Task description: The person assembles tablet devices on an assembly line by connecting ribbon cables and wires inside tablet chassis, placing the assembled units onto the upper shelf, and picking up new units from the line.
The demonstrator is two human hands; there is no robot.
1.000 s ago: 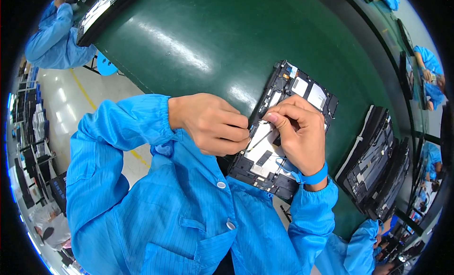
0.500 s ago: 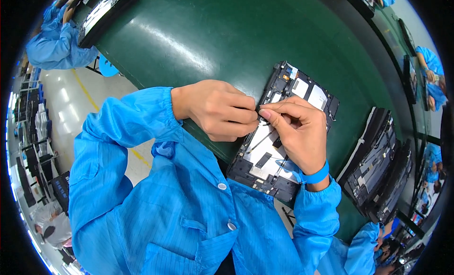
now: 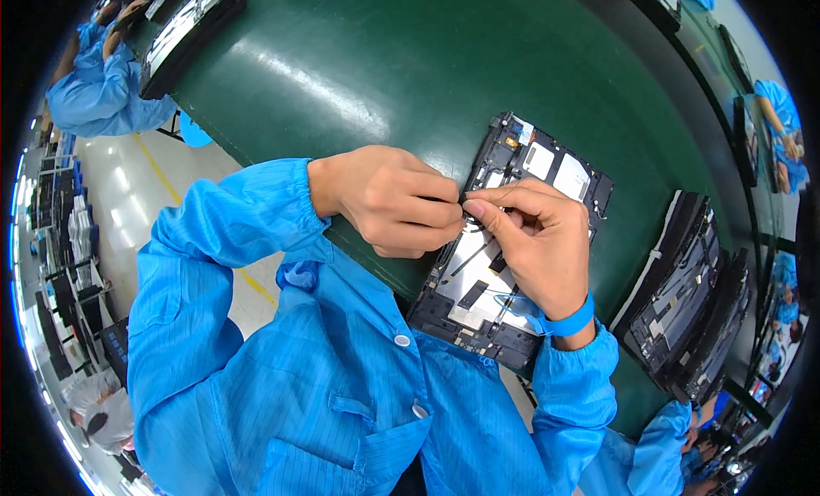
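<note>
My left hand (image 3: 393, 204) is closed, with its fingertips pinched together at the left long edge of an opened black laptop chassis (image 3: 523, 353). My right hand (image 3: 547, 244) reaches over the chassis and meets those fingertips in a pinch of its own. Between the two hands is a tiny dark piece, too small and covered to name. Thin black cables (image 3: 465, 264) run across the chassis just below the fingers. The chassis lies tilted on the green table, its silver-white panels and small boards showing. A blue strap (image 3: 571, 318) circles my right wrist.
More opened black chassis (image 3: 670, 295) lean together at the right side of the green table (image 3: 359, 52). Another black unit (image 3: 190, 35) rests at the far left corner, near a person in blue (image 3: 111, 90). A blue sleeve (image 3: 658, 449) shows at lower right.
Both hands keep their pinch in almost the same place over the chassis. The view has shifted very slightly; the people at the edges have moved a little.
</note>
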